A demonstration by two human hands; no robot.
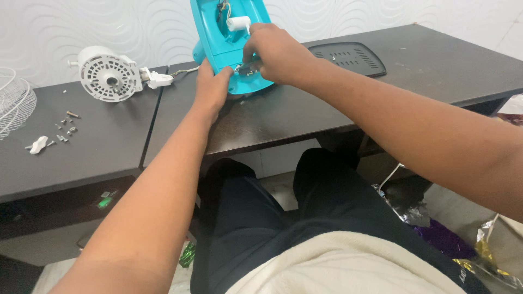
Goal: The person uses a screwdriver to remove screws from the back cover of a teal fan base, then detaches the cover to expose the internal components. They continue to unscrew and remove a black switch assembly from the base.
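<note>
The turquoise fan base point(231, 32) was stood open side up on the dark table point(327, 109), at the table's far edge near the patterned wall point(81, 27), so its inside faced the camera. It looked propped that way so the parts inside could be reached from above.

The left hand point(211, 87) was pressed against the base's near left edge, fingers wrapped on the rim, seemingly as a brace so the shell would not slide. The right hand point(275, 51) was curled over the base's lower part, fingertips pinched on a small metal part point(246, 68) inside it. What exactly was pinched could not be told; it was half hidden by the fingers. A white cylinder point(238, 23) with wires sat further up inside the base.

The dark vented cover plate point(348, 59) was laid flat to the right of the base, out of the way. The white motor point(107, 73) was set to the left of the base on the neighbouring desk point(81, 158), a cord point(182, 71) running from it toward the base; it was probably kept close because of that cord. Loose screws point(65, 128) and a small white plastic piece point(38, 144) were grouped further left of the base, well apart from the hands, likely so nothing got knocked. A white wire grille point(13, 103) was seen at the far left edge.
</note>
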